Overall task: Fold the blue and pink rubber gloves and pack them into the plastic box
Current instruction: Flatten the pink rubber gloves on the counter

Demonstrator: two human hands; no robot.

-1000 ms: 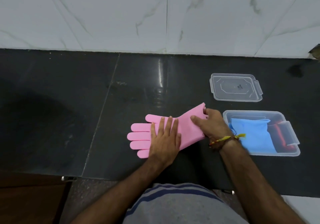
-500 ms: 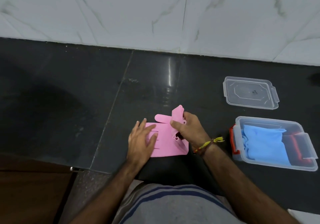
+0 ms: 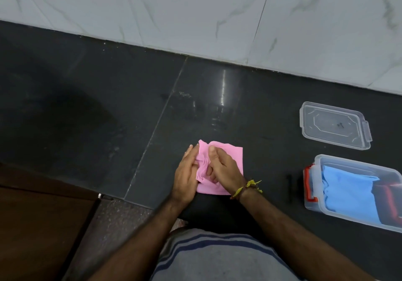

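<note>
The pink rubber glove (image 3: 232,154) lies folded into a small square on the black counter near its front edge. My left hand (image 3: 187,174) holds the glove's left side, fingers tucked under the fold. My right hand (image 3: 224,167) grips the folded layers from the top, thumb on the pink rubber. A clear plastic box (image 3: 322,206) with red latches stands to the right, and the folded blue glove (image 3: 352,193) lies inside it. Much of the pink glove is hidden under my hands.
The box's clear lid (image 3: 332,125) lies flat on the counter behind the box. A white marble-tiled wall (image 3: 195,9) rises at the back of the black counter (image 3: 87,106). A brown cabinet front (image 3: 32,226) is below at the left.
The pink glove went from flat with fingers spread to a folded square. My right hand brought the cuff over the fingers, and both hands now hold the fold. The camera view shifted left.
</note>
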